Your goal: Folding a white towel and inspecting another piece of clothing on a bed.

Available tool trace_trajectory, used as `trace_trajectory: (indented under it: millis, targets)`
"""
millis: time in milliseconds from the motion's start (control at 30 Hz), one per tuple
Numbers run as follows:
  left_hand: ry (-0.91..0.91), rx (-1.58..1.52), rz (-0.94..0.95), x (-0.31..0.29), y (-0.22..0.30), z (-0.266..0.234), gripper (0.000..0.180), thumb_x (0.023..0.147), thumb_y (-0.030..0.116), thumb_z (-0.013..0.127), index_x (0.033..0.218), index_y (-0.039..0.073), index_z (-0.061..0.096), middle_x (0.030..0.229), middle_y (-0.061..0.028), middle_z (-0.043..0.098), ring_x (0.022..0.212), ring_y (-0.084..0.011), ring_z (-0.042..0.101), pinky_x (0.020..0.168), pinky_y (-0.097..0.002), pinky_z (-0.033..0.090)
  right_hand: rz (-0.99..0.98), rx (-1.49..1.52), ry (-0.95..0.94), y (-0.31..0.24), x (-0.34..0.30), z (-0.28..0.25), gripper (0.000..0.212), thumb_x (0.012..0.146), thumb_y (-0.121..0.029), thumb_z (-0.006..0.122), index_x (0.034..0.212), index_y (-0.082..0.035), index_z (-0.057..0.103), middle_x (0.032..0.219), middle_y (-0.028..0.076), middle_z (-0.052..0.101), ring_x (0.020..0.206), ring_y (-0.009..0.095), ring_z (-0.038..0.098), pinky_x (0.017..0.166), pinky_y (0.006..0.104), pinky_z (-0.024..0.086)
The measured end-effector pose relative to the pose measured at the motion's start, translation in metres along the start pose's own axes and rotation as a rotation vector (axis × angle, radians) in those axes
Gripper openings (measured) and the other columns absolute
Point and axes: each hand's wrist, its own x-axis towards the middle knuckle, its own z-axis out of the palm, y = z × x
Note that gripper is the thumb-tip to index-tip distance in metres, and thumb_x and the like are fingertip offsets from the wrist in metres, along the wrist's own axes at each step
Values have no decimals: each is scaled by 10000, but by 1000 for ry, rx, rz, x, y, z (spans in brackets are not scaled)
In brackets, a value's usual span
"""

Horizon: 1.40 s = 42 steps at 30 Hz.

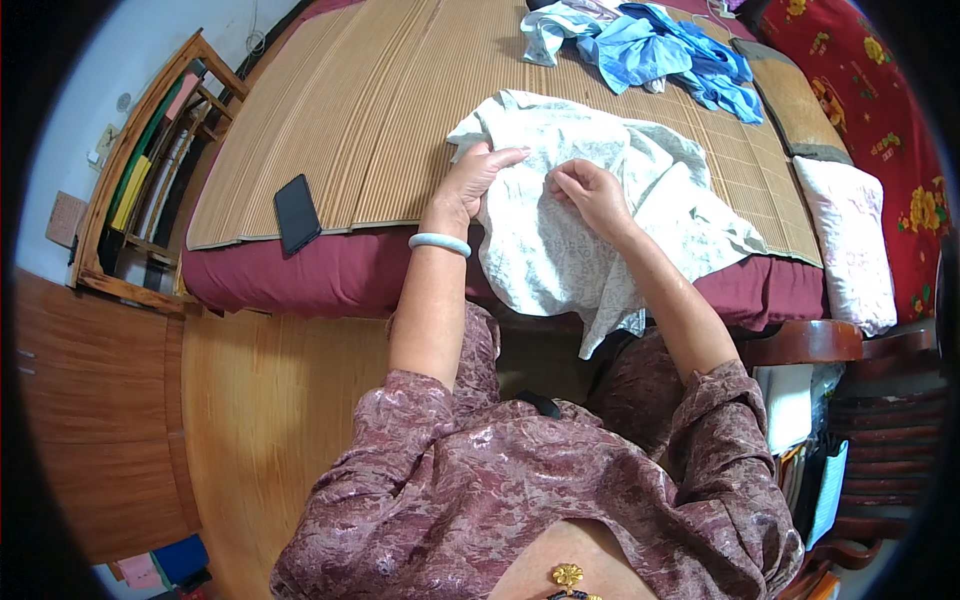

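A pale white-green cloth [560, 250] with a fine grey pattern lies crumpled over the near edge of the bed, its lower end hanging down toward my knees. At its upper left side, my left hand [473, 183] grips it with the thumb on top; the other fingers are mostly hidden. A light blue bangle [440, 244] circles that wrist. My right hand [597, 198] is closed over the middle of the same cloth, thumb and fingertips pinched together on the fabric.
A woven mat [360, 120] covers the bed. On it lie a black phone [297, 214] at left and blue garments [650, 50] at the far right. A white pillow [847, 240] and a wooden chair [800, 343] are at right; a wooden rack [130, 215] stands at left.
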Motion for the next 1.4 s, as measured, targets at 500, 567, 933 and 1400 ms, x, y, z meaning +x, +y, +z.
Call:
trace_trajectory:
  millis: [500,567,933,1400]
  targets:
    - [-90,-20,-22,1,-6,5,300,896,110,616,1154,-33,562,1056,-123,650,924,-188,675,734,-299,591,67,-14,-3,3,3,-1,286,939,-306,612,875,-27,614,743,5,624,686,76,582,631,235,474]
    - [-110,-50,-33,3,-9,5,329,879,131,651,1143,-50,576,1068,-132,655,975,-191,645,801,-313,540,45,-22,23,4,3,0,317,927,-329,623,830,-27,611,690,3,619,637,77,571,582,242,453]
    - [-149,-22,-40,0,-6,14,326,902,140,626,1174,-25,559,1068,-112,646,931,-177,664,772,-300,575,42,-65,33,6,5,1,285,927,-279,624,815,-19,592,686,26,612,626,86,567,581,251,455]
    - [-248,114,-61,-6,-7,22,463,870,227,695,1208,-48,537,1072,-119,646,936,-172,652,775,-296,556,62,153,36,-3,3,0,255,951,-242,606,811,-30,578,699,-17,573,632,61,538,586,213,454]
